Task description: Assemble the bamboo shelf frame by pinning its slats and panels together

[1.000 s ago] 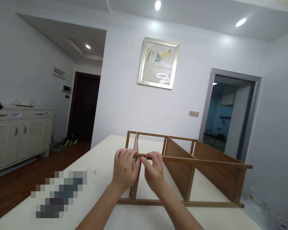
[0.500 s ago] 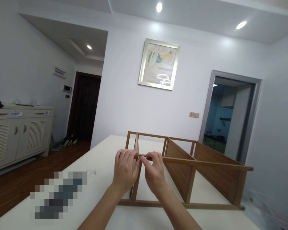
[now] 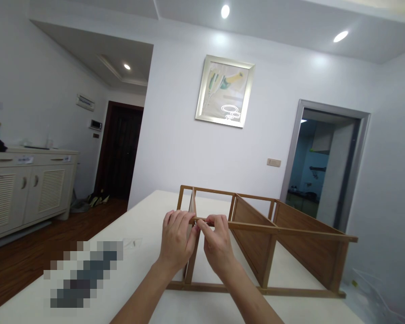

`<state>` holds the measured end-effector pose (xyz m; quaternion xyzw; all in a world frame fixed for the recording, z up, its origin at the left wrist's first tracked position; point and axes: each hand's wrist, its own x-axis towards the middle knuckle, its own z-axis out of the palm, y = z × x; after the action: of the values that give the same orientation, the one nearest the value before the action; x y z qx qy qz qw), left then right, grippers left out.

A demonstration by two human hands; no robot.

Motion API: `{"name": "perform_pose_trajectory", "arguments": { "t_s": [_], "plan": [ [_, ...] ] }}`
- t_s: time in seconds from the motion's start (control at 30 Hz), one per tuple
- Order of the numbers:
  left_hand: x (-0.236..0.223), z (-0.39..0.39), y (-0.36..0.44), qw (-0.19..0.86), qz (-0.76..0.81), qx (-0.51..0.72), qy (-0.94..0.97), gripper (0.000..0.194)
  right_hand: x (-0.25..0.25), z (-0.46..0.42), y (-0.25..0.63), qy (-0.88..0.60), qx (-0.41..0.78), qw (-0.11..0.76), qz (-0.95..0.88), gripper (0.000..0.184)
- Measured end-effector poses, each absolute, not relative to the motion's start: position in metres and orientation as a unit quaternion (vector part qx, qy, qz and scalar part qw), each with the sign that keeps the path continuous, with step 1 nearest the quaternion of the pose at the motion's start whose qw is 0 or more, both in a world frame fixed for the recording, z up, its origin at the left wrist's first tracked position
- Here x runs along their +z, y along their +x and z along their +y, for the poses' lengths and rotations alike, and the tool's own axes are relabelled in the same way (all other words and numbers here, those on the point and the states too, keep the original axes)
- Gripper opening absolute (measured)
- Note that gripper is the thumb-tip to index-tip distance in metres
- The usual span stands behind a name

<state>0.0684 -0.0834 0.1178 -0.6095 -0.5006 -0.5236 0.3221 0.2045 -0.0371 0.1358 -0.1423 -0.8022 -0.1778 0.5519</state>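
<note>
A brown wooden shelf unit (image 3: 253, 225) lies on its side on the white table (image 3: 145, 225). My left hand (image 3: 177, 238) is closed over the unit's upper rail near its left end, where a shelf panel joins. Right beside it, my right hand (image 3: 218, 238) is closed in a pinch at the same rail. A small shiny metal piece (image 3: 195, 222) shows between the hands, at the right thumb tip. Most of it is hidden by the fingers, so its kind cannot be made out.
A small clear plastic bag (image 3: 133, 243) lies left of my hands. Nearer the table's left edge is a pixelated dark object (image 3: 84, 279). A white cabinet (image 3: 47, 180) stands at the far left. Clear plastic material (image 3: 367, 288) sits at the lower right, past the unit.
Both hands stay at the same joint on the rail. The metal piece at the right fingertips appears slightly turned. The view has shifted very slightly.
</note>
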Motion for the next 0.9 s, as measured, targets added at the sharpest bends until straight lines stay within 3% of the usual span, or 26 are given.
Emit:
{"name": "perform_pose_trajectory", "arguments": {
  "t_s": [0.27,0.5,0.9],
  "plan": [
    [0.119,-0.085,0.069,0.316,-0.498,-0.533,-0.606,0.021,0.152,-0.040,0.211,-0.137,-0.212,0.480,-0.840,0.027],
    [0.121,-0.086,0.069,0.309,-0.492,-0.542,-0.607,0.019,0.156,-0.034,0.213,-0.099,-0.189,0.495,-0.842,0.035],
    [0.120,-0.086,0.069,0.300,-0.487,-0.547,-0.612,0.017,0.165,-0.031,0.218,-0.077,-0.254,0.434,-0.861,0.028]
  ]
}}
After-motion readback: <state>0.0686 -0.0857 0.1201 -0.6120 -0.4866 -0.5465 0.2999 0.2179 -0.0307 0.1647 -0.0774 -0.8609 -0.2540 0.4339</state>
